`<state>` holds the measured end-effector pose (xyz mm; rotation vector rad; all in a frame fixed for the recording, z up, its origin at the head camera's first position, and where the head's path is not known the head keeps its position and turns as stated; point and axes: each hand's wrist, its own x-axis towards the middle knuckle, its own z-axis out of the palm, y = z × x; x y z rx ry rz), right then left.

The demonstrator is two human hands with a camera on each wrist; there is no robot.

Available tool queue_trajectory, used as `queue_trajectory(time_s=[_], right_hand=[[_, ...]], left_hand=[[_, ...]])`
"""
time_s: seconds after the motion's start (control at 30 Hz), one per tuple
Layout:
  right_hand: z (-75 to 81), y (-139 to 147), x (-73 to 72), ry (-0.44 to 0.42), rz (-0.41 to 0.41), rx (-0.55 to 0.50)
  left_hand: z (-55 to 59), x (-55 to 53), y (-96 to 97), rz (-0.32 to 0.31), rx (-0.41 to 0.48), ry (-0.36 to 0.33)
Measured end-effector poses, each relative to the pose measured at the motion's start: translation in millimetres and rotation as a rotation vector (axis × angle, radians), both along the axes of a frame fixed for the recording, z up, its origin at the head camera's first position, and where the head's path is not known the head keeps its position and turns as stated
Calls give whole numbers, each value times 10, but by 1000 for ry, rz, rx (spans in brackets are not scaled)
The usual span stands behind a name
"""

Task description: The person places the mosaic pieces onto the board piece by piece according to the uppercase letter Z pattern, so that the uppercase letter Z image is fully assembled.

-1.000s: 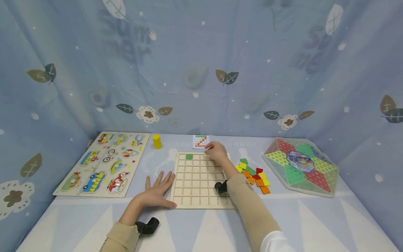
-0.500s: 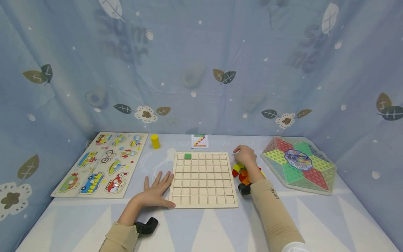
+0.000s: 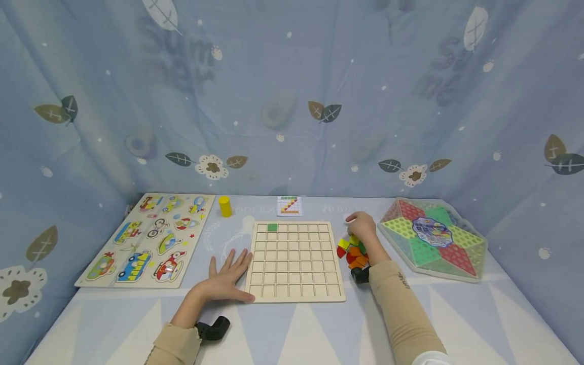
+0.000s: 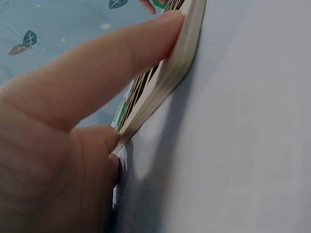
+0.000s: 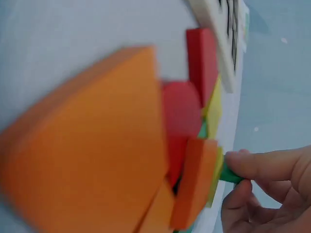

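Observation:
A wooden grid board (image 3: pixel 295 264) lies on the table in the head view, with one green tile (image 3: pixel 272 227) in its top row. My left hand (image 3: pixel 225 283) rests at the board's left side, fingers spread; in the left wrist view its thumb (image 4: pixel 141 46) presses the board's edge. Right of the board lies a pile of red, yellow, orange and green tiles (image 3: pixel 355 256). At the pile's far end, my right hand (image 3: pixel 363 228) pinches a green tile (image 5: pixel 230 174) between thumb and finger, as the right wrist view shows. Its other fingers are curled.
A pattern card (image 3: pixel 289 206) lies behind the board. On the left are a vehicle picture puzzle (image 3: pixel 137 241) and a yellow cylinder (image 3: pixel 225 207). A hexagonal game box (image 3: pixel 433 238) lies right of the tiles. A patterned curtain (image 3: pixel 292 101) hangs behind.
My right hand has moved from beside the pattern card, over the board's far edge, rightward to the tile pile. The left hand has stayed at the board's left side.

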<state>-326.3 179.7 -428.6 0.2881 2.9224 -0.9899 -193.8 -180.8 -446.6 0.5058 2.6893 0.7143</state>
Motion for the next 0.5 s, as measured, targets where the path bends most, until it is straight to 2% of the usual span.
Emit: queue_trajectory(time_s=[0.1,0.2,0.33,0.5], right_hand=[[19,-40,-15,21,-48,-79],[42,-95,-17,53,-63,-147],[46,-185,-14,62,-37,-279],[28,-356,-9,18,-1,-475]], left_hand=[[-4,4,0,0,-1,3],[-4,5,1,-1,-5,8],[-2,4,-1,-2,0,9],[-18,-5,-6,-6,6,8]])
